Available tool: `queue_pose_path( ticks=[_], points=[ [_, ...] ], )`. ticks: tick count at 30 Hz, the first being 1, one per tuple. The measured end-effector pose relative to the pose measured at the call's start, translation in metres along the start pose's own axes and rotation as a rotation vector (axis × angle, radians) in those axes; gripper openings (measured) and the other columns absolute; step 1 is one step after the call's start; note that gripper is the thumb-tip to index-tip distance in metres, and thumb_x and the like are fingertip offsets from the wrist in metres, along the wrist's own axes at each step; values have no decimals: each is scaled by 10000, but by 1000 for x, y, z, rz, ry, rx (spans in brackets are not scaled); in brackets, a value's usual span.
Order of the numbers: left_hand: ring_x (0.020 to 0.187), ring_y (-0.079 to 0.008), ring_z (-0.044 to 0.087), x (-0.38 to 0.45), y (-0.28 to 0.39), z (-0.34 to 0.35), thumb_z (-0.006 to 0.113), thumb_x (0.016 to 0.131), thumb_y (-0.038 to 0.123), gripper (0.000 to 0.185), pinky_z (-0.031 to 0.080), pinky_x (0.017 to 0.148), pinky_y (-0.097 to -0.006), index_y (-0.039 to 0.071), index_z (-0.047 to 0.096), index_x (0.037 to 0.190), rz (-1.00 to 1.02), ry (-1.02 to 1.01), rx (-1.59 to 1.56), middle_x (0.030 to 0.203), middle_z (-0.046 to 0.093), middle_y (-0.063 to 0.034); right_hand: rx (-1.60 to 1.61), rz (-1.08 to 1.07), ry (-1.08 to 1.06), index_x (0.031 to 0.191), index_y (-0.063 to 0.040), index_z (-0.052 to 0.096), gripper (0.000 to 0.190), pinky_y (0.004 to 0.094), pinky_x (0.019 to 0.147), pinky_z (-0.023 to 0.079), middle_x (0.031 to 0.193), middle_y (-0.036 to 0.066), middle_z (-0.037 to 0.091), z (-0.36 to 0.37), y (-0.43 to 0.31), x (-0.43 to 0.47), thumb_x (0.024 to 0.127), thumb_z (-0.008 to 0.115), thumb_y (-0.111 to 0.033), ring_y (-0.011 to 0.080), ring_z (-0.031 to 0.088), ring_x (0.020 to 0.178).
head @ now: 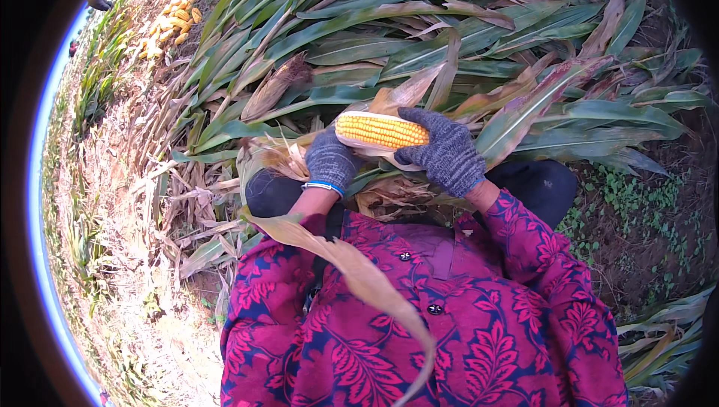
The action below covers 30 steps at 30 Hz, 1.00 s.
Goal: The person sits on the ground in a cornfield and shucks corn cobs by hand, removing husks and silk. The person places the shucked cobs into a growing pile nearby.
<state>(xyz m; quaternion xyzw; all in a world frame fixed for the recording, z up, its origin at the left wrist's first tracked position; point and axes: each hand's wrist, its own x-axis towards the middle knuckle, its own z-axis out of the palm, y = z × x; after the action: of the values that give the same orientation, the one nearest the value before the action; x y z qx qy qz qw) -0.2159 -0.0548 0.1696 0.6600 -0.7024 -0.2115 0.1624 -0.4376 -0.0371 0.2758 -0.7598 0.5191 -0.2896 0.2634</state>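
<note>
A yellow corn cob (382,130) lies bared between my gloved hands, with pale inner husk still along its lower side. My right hand (444,151), in a grey knit glove, grips the cob's right end, fingers above and thumb below. At the other end my left hand (332,162), gloved alike, holds the cob's base and the husk gathered there. Peeled dry husk (295,157) sticks out beside the left hand. One long dry leaf (359,269) hangs in front of my patterned shirt. An ear still in its brown husk (275,87) rests on the stalks just beyond.
Cut corn stalks with green leaves (359,47) are heaped before me. A pile of husked cobs (171,22) lies on the ground at the upper left. Dry stubble (129,227) covers the left side; low green weeds (635,205) grow at the right.
</note>
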Motion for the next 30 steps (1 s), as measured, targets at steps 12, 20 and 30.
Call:
queue_pose_path(
  ticks=[12, 20, 30],
  points=[
    [1194, -321, 579, -50, 29, -58, 847, 710, 191, 763, 437, 1037, -393, -11, 506, 1362, 297, 46, -342, 1280, 607, -193, -17, -67, -291, 1249, -65, 631, 682, 411, 936, 508, 1123, 196, 669, 11, 26, -17, 665, 831, -354, 352, 653, 1032],
    [1143, -223, 599, -46, 24, -9, 905, 663, 245, 958, 489, 976, -340, -70, 401, 1414, -5, -118, -986, 1307, 584, -164, 134, 30, -160, 1182, -15, 655, 544, 392, 814, 545, 972, 185, 687, 27, 30, -7, 811, 733, -405, 281, 693, 868],
    [1122, -321, 646, -55, 32, -18, 906, 583, 463, 1152, 509, 927, -384, 1, 349, 1479, 22, 46, -420, 1306, 597, -222, 134, 122, -281, 1039, -82, 723, 269, 389, 780, 548, 943, 139, 709, 29, 4, 18, 893, 639, -292, 303, 695, 860]
  ],
)
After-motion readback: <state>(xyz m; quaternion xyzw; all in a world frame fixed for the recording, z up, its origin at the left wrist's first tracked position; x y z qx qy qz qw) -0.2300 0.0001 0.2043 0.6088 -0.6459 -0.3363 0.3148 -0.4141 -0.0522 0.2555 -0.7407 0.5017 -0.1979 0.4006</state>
